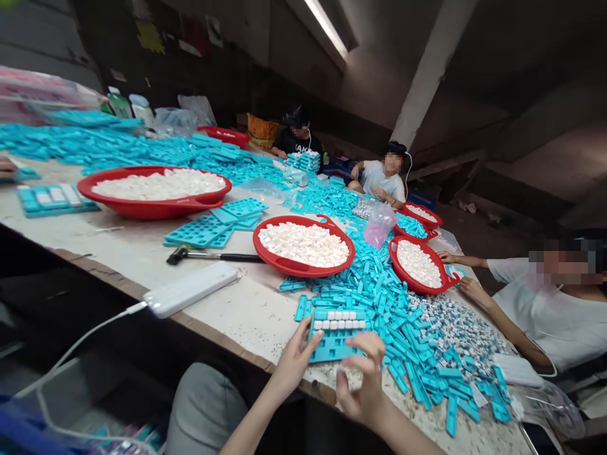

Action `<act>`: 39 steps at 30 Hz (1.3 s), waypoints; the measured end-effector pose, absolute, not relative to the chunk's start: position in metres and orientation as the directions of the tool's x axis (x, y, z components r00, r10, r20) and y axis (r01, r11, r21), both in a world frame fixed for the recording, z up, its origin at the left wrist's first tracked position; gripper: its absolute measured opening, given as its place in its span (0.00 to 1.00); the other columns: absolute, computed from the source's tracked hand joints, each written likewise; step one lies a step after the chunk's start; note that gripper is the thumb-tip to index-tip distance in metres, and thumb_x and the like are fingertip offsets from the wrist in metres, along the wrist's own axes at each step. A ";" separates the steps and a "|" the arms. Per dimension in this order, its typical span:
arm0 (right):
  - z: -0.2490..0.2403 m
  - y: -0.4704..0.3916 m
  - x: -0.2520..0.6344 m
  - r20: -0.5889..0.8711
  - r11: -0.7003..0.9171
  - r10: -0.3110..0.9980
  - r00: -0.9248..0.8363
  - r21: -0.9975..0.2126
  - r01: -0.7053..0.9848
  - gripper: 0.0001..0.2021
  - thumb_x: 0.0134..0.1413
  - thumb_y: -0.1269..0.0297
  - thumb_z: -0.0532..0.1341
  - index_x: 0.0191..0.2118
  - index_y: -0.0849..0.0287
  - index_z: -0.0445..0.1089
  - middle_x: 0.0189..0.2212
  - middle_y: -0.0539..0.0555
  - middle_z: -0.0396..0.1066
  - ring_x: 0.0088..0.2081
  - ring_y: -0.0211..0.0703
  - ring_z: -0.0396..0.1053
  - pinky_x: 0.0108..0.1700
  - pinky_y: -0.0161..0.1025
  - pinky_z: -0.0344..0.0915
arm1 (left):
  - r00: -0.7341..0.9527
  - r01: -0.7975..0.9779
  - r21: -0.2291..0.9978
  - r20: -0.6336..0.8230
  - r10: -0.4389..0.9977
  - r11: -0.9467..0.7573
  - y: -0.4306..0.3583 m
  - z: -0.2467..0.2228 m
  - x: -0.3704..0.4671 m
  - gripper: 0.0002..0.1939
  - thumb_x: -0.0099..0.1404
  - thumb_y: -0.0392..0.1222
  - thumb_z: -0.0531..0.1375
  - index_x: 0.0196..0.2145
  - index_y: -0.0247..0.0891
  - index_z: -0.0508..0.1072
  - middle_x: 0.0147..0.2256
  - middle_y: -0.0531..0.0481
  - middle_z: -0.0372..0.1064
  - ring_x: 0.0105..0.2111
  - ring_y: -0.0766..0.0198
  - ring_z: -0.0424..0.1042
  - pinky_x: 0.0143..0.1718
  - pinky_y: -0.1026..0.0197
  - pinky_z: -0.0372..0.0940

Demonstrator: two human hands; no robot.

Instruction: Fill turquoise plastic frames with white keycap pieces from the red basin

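My left hand (296, 354) grips the left edge of a blue plastic tray (332, 347), its thumb lying on top. Two rows of white cube-like pieces (340, 324) fill the tray's far part; the nearer part shows square sockets. My right hand (363, 376) is over the tray's near right corner, fingers bent and thumb apart from them. I see nothing held in it, though the fingertips are slightly blurred. Just beyond the tray stands a red bowl (265, 253) of white pieces. Loose blue plastic parts (412, 354) are heaped to the right.
A hammer (218, 256), a white power bank (192, 291) with a cable, and stacked blue trays (203, 230) lie left. Another red bowl (152, 208) stands behind them. Co-workers sit across and right, one with hands (474, 292) by a red bowl (422, 287).
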State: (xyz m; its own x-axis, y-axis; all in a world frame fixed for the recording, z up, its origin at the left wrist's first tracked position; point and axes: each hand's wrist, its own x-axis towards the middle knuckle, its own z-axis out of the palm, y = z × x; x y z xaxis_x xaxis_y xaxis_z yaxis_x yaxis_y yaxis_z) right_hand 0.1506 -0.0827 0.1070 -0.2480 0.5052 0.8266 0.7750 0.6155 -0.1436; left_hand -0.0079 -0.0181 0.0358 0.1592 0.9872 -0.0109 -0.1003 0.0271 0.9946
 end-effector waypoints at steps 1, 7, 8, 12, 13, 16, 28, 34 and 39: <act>0.101 -0.075 0.150 0.824 0.607 0.521 -0.222 -0.175 0.775 0.08 0.64 0.68 0.56 0.48 0.55 0.66 0.48 0.58 0.68 0.50 0.52 0.67 0.49 0.53 0.69 | 0.162 -0.118 0.993 -0.008 0.987 0.027 -0.020 0.039 -0.008 0.35 0.62 0.63 0.60 0.60 0.40 0.66 0.64 0.40 0.64 0.67 0.46 0.57 0.66 0.46 0.56; 0.076 -0.034 0.159 0.762 0.509 0.628 -0.159 -0.248 0.824 0.12 0.60 0.69 0.57 0.49 0.57 0.64 0.50 0.61 0.67 0.54 0.54 0.63 0.53 0.54 0.63 | 0.155 -0.142 0.990 0.018 0.988 0.005 -0.028 0.051 -0.007 0.27 0.65 0.57 0.61 0.56 0.38 0.69 0.57 0.40 0.72 0.62 0.45 0.66 0.58 0.50 0.67; 0.073 -0.032 0.161 0.747 0.499 0.647 -0.153 -0.263 0.826 0.12 0.60 0.69 0.57 0.50 0.57 0.64 0.50 0.61 0.67 0.54 0.54 0.63 0.53 0.54 0.63 | 0.150 -0.138 0.990 0.020 0.988 0.001 -0.029 0.052 -0.007 0.26 0.65 0.56 0.60 0.55 0.38 0.69 0.56 0.40 0.73 0.61 0.45 0.67 0.57 0.50 0.69; 0.067 -0.034 0.161 0.704 0.480 0.698 -0.135 -0.320 0.817 0.13 0.61 0.67 0.56 0.51 0.57 0.63 0.49 0.60 0.68 0.53 0.54 0.64 0.54 0.54 0.60 | 0.134 -0.110 0.994 0.013 0.991 0.001 -0.028 0.057 -0.006 0.22 0.65 0.55 0.60 0.51 0.39 0.71 0.53 0.41 0.75 0.59 0.44 0.70 0.52 0.51 0.72; 0.066 -0.035 0.160 0.702 0.481 0.701 -0.130 -0.329 0.813 0.13 0.62 0.67 0.56 0.51 0.57 0.63 0.49 0.60 0.69 0.53 0.54 0.64 0.55 0.54 0.60 | 0.133 -0.100 0.995 0.010 0.991 0.003 -0.028 0.057 -0.005 0.22 0.65 0.55 0.61 0.51 0.39 0.71 0.52 0.41 0.75 0.59 0.44 0.70 0.52 0.51 0.72; 0.070 -0.036 0.159 0.686 0.464 0.722 -0.087 -0.388 0.796 0.12 0.62 0.66 0.56 0.51 0.57 0.64 0.50 0.59 0.69 0.53 0.53 0.64 0.56 0.53 0.60 | 0.127 -0.063 0.998 -0.017 0.992 0.025 -0.026 0.056 -0.003 0.24 0.64 0.57 0.61 0.51 0.40 0.70 0.55 0.40 0.73 0.60 0.43 0.68 0.56 0.48 0.69; 0.113 -0.028 0.313 0.380 -0.295 0.835 0.398 -0.301 0.907 0.10 0.59 0.63 0.59 0.43 0.57 0.74 0.38 0.54 0.76 0.42 0.50 0.71 0.46 0.42 0.62 | 0.025 0.048 0.985 -0.168 0.985 0.167 -0.021 0.041 -0.006 0.31 0.61 0.63 0.61 0.56 0.44 0.67 0.56 0.41 0.72 0.63 0.40 0.64 0.57 0.46 0.67; 0.098 -0.033 0.362 0.335 -0.472 0.760 0.558 -0.306 0.827 0.11 0.55 0.60 0.61 0.40 0.57 0.77 0.38 0.55 0.77 0.39 0.50 0.73 0.38 0.39 0.62 | -0.022 0.081 0.976 -0.202 0.979 0.203 -0.020 0.036 -0.007 0.32 0.60 0.61 0.62 0.58 0.47 0.67 0.60 0.43 0.68 0.64 0.39 0.61 0.59 0.45 0.64; 0.091 -0.038 0.372 0.315 -0.442 0.772 0.552 -0.359 0.822 0.15 0.57 0.61 0.55 0.38 0.58 0.79 0.38 0.56 0.78 0.35 0.46 0.74 0.39 0.38 0.65 | -0.013 0.083 0.988 -0.131 0.991 0.132 -0.018 0.029 -0.009 0.30 0.63 0.58 0.61 0.59 0.47 0.66 0.57 0.44 0.70 0.64 0.41 0.62 0.59 0.47 0.65</act>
State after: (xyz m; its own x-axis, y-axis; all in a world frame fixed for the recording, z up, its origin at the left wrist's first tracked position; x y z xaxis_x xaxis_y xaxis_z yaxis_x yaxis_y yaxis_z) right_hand 0.3718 -0.0382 0.0907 0.5520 0.7722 0.3146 0.8223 -0.4415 -0.3591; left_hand -0.0086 -0.0183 0.0290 -0.0128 0.9913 -0.1311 0.0831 0.1317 0.9878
